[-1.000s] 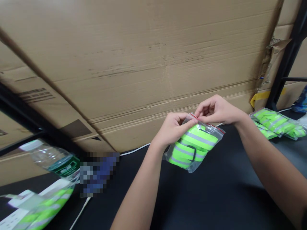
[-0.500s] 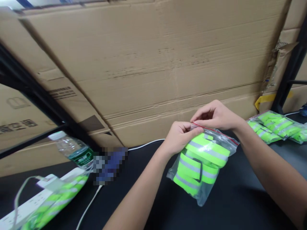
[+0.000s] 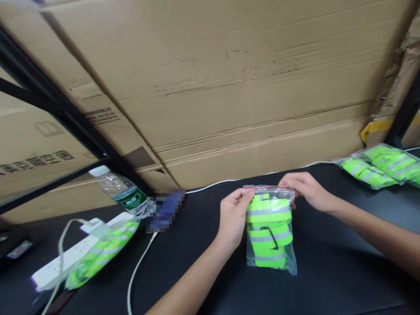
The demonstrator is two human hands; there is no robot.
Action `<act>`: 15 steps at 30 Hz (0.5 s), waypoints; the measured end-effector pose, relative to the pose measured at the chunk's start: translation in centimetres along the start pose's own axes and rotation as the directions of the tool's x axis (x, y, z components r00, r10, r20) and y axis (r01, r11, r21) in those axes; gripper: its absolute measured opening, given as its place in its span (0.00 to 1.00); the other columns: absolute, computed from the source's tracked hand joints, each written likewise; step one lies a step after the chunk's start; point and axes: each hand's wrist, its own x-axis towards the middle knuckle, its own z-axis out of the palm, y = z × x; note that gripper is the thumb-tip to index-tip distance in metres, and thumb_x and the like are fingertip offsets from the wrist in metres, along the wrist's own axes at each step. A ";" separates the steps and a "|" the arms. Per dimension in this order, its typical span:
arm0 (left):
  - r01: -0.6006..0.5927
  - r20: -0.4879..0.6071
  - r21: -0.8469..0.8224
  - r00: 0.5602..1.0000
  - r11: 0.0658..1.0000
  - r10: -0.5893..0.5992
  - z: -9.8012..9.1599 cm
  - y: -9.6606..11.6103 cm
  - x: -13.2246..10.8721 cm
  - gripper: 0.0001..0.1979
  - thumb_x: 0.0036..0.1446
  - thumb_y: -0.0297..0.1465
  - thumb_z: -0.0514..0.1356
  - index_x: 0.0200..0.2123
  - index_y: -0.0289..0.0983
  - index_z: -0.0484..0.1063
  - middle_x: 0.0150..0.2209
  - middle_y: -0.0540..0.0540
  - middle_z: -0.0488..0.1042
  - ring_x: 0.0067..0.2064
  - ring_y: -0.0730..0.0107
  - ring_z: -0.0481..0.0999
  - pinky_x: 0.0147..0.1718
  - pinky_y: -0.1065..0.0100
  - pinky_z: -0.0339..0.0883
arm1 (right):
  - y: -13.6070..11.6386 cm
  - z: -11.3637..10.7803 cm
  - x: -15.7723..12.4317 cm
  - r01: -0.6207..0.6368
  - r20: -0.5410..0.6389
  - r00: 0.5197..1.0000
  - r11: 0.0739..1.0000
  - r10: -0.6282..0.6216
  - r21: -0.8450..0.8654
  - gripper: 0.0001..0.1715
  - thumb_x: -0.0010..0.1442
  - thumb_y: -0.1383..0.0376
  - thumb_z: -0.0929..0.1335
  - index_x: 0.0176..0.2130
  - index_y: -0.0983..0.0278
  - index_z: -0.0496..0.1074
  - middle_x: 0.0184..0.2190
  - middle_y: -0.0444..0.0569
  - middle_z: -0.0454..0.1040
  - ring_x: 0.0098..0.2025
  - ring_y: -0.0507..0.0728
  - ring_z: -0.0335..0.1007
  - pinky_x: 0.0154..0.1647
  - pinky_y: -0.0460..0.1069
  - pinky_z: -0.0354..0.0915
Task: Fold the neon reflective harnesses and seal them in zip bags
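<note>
A clear zip-lock bag with a red seal line along its top hangs upright between my hands. Inside it are folded neon-yellow straps with grey reflective stripes and a black buckle-like piece. My left hand pinches the bag's top left corner between thumb and fingers. At the top right corner, my right hand has its fingers closed on the bag's edge, with some fingertips hidden behind it.
More bagged neon straps lie at the right back. At left are a white power strip with a plugged-in charger, another strap bag, a tilted water bottle and a blurred-out item. A cardboard wall stands behind the black table.
My right hand has slid rightward from the middle of the seal to the right corner. The bag has turned from tilted to upright and sits a little lower in view.
</note>
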 end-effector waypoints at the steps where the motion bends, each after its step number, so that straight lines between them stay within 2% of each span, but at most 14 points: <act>1: 0.006 -0.024 -0.004 1.000 1.000 -0.006 -0.2 -0.5 0.0 0.15 0.50 0.40 0.71 0.34 0.33 0.81 0.32 0.44 0.81 0.31 0.70 0.77 0.31 0.71 0.70 | 0.9 0.1 -0.6 -0.010 -0.002 1.000 0.999 0.010 0.048 0.25 0.61 0.46 0.69 0.31 0.65 0.75 0.24 0.46 0.72 0.23 0.52 0.68 0.21 0.47 0.66; 4: 0.004 -0.091 -0.019 0.996 1.000 -0.005 -0.8 -1.9 0.2 0.16 0.50 0.41 0.71 0.34 0.33 0.80 0.32 0.44 0.81 0.31 0.70 0.77 0.31 0.72 0.71 | 2.8 0.4 -1.7 0.021 -0.069 0.998 0.981 -0.008 0.191 0.24 0.62 0.47 0.68 0.31 0.64 0.74 0.26 0.47 0.73 0.27 0.54 0.71 0.21 0.48 0.66; 8: -0.006 -0.078 -0.010 0.997 1.000 0.006 -1.5 -3.1 0.3 0.17 0.50 0.42 0.71 0.36 0.33 0.80 0.33 0.43 0.82 0.32 0.68 0.79 0.32 0.71 0.72 | 3.3 1.0 -1.9 0.051 -0.121 0.992 0.987 -0.033 0.149 0.17 0.60 0.53 0.73 0.30 0.64 0.75 0.26 0.46 0.73 0.24 0.51 0.69 0.23 0.47 0.66; 11: 0.004 -0.031 -0.009 1.000 1.000 -0.004 -1.8 -3.7 0.1 0.18 0.52 0.42 0.71 0.38 0.33 0.80 0.34 0.42 0.82 0.34 0.66 0.80 0.34 0.70 0.74 | 3.5 1.4 -1.9 -0.002 -0.171 0.985 0.990 0.027 0.144 0.14 0.58 0.56 0.74 0.29 0.64 0.75 0.23 0.45 0.73 0.21 0.50 0.68 0.22 0.47 0.65; 15: 0.060 0.008 -0.021 0.998 0.998 -0.060 -1.8 -4.2 -0.4 0.17 0.54 0.42 0.69 0.39 0.33 0.81 0.35 0.42 0.83 0.34 0.66 0.80 0.33 0.71 0.73 | 4.2 1.5 -2.1 -0.086 -0.210 0.967 0.961 0.144 0.261 0.15 0.57 0.55 0.74 0.27 0.63 0.74 0.22 0.43 0.72 0.21 0.50 0.67 0.22 0.47 0.64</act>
